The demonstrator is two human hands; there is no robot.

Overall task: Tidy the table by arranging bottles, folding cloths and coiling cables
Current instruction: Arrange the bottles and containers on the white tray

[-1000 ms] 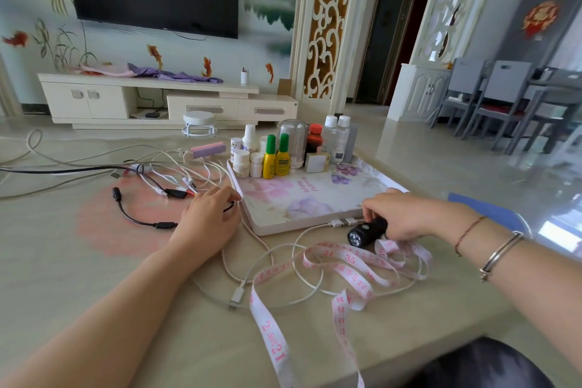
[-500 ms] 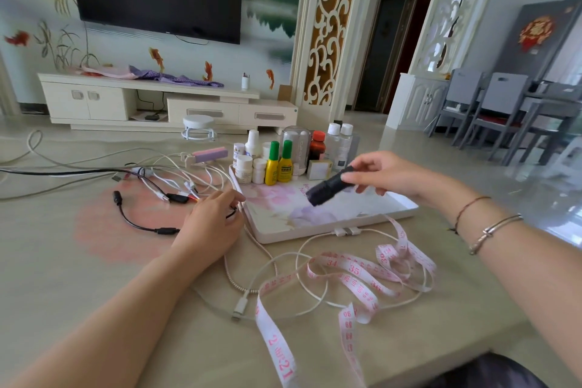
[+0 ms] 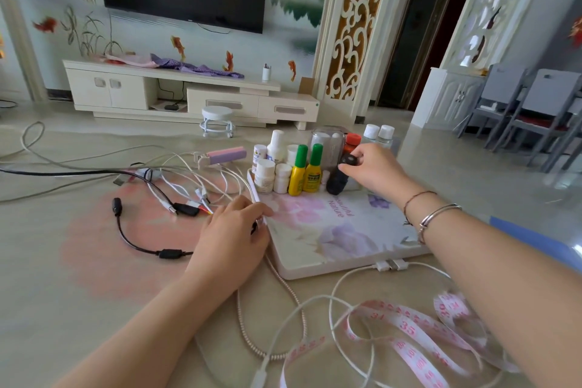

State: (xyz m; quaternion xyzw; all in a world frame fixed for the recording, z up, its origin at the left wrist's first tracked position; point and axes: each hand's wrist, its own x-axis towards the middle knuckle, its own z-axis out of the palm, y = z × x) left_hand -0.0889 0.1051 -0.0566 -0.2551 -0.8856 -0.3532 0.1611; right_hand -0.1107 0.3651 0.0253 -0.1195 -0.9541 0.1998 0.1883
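At the far edge of a floral board (image 3: 346, 239) on the bench (image 3: 63, 277), the person's right hand (image 3: 376, 172) pinches the top of a small black flashlight (image 3: 340, 175) with thumb and curled fingers, standing it on end against the row of bottles. Just left of that hand stand two yellow bottles with green caps (image 3: 305, 172), and beyond them a cluster of white pill bottles (image 3: 271, 173); a red-capped bottle (image 3: 352, 141) and a clear container (image 3: 327, 145) rise directly behind the fingers, with two clear white-capped bottles (image 3: 378, 135) at the hand's far right side. The left hand (image 3: 233, 236) lies palm down at the board's left edge, fingers lightly bent over the rim and over cables running beneath it; whether it actually grips one cannot be told. Beyond and to the left of this hand sprawls a tangle of white cables (image 3: 195, 173), a black adapter lead (image 3: 141, 246) and a pink power bank (image 3: 225, 155). Nearer the person than both hands, a white charging cable (image 3: 333, 302) loops across the bench and over a loose pink measuring tape (image 3: 409, 337).
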